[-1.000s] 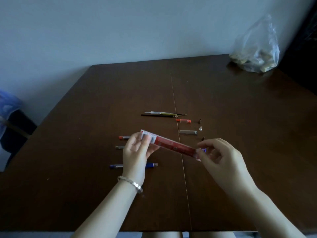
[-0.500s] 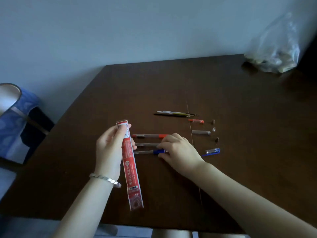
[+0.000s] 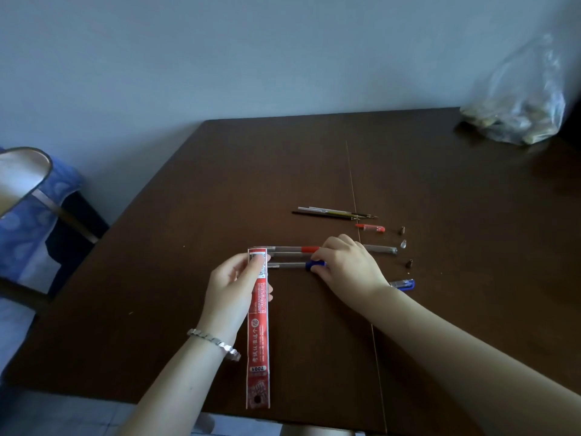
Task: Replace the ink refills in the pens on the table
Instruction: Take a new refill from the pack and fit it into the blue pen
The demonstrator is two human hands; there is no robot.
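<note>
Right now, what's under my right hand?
Your right hand covers the ends of three pens: the red pen, the clear pen and the blue pen, which its fingers pinch. A clear tube pokes out beyond it. The covered ends can't be seen.

Dark wooden table point(image 3: 220, 184) against a pale wall point(image 3: 251, 58)
Well left of the grip, a chair point(image 3: 72, 215) draped in blue cloth point(image 3: 25, 221); dim, bluish light.

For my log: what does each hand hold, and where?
Left hand holds the red refill packet near its far end; right hand pinches the pen at its blue grip.
</note>
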